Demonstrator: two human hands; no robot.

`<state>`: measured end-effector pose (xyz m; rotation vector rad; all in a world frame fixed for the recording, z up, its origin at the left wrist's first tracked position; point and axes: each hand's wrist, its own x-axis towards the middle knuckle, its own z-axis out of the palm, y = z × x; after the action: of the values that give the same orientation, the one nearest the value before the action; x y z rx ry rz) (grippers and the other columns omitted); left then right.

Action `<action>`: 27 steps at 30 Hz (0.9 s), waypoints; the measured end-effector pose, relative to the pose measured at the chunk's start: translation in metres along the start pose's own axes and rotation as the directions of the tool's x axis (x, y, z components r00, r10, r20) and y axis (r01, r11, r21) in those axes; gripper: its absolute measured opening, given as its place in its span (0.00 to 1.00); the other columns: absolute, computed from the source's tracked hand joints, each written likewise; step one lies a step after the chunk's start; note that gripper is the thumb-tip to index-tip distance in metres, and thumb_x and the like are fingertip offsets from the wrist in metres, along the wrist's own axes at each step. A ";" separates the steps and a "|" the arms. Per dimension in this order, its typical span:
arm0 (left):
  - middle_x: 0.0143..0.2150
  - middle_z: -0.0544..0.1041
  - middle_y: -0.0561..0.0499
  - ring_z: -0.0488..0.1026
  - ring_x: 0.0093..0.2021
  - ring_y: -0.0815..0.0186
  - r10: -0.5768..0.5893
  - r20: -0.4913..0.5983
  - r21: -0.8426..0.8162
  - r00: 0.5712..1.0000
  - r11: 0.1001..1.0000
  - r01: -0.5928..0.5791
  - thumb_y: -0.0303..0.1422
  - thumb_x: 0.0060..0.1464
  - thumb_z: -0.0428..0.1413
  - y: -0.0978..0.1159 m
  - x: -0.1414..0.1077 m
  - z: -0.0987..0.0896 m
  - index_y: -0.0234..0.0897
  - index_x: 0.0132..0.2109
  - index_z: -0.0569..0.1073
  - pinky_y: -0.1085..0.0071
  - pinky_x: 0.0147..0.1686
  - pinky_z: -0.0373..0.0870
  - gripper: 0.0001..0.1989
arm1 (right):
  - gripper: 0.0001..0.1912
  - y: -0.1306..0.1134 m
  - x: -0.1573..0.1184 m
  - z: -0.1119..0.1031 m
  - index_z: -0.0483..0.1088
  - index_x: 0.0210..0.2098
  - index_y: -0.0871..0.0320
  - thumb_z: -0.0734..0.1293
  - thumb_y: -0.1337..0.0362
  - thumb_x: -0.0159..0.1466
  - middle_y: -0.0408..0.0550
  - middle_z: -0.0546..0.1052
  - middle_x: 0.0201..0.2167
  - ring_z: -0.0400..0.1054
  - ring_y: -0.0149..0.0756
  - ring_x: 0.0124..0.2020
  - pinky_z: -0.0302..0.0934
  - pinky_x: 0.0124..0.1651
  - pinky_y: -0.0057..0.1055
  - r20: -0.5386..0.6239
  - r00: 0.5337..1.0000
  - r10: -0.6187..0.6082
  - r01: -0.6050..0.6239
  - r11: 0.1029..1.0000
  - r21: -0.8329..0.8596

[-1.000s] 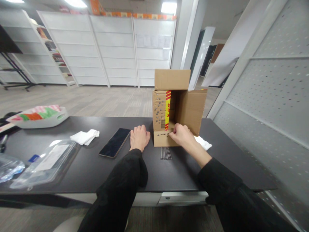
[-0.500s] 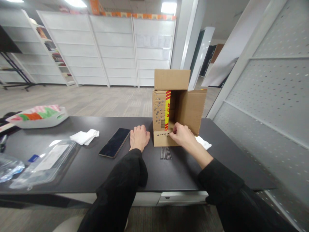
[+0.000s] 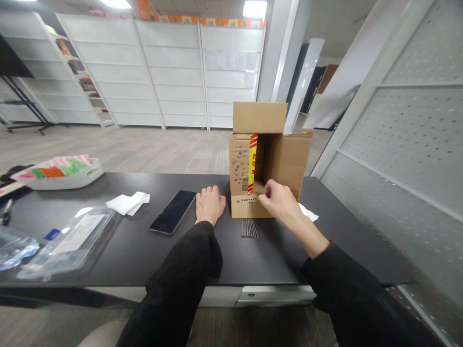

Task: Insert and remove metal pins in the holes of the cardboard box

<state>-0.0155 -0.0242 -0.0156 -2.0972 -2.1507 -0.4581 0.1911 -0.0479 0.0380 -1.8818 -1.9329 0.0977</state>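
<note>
A cardboard box stands with its open side towards me, flaps folded out. Grey round nail heads dot its left front flap, next to a yellow and red tape strip. Along the lower flap runs a pattern of small dark holes. My right hand is in front of that flap, thumb and fingertips pinched together; what they hold, if anything, is hidden. My left hand lies palm down on the table, left of the box, fingers resting forward and slightly bent. Several long nails lie side by side before the box.
On the dark table a phone lies left of my left hand. Farther left are white tissue, a clear plastic case, a plastic bottle and a white basket. A perforated panel borders the right.
My right hand has drawn slightly right and back from the lower flap, uncovering more of it. My left hand stays in place. The view has shifted a little.
</note>
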 end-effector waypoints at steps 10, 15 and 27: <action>0.47 0.75 0.41 0.69 0.51 0.54 -0.002 -0.006 -0.001 1.000 1.000 0.002 0.33 0.60 0.46 0.000 0.000 0.001 0.38 0.42 0.69 0.59 0.48 0.62 0.09 | 0.01 0.015 -0.032 -0.006 0.65 0.25 0.55 0.63 0.65 0.51 0.43 0.73 0.22 0.66 0.35 0.26 0.57 0.31 0.30 0.024 0.998 0.067 -0.071 0.920 0.385; 0.47 0.75 0.41 0.69 0.50 0.54 -0.004 -0.004 0.001 1.000 1.000 0.004 0.33 0.59 0.47 0.000 0.001 0.001 0.37 0.42 0.69 0.59 0.48 0.62 0.09 | 0.04 0.029 -0.057 0.011 0.67 0.29 0.56 0.62 0.63 0.54 0.46 0.76 0.28 0.69 0.38 0.31 0.62 0.35 0.32 0.073 0.997 -0.006 -0.034 0.847 0.530; 0.47 0.76 0.41 0.69 0.51 0.53 -0.010 0.009 0.005 1.000 1.000 0.010 0.32 0.60 0.46 0.000 0.001 0.000 0.37 0.43 0.70 0.58 0.48 0.62 0.10 | 0.04 0.028 -0.102 0.029 0.69 0.33 0.56 0.62 0.66 0.61 0.43 0.73 0.27 0.65 0.33 0.27 0.59 0.34 0.30 -0.010 0.986 -0.164 0.148 0.861 0.487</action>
<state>-0.0152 -0.0236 -0.0151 -2.0914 -2.1657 -0.4447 0.2045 -0.1372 -0.0239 -1.3924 -1.8527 0.5179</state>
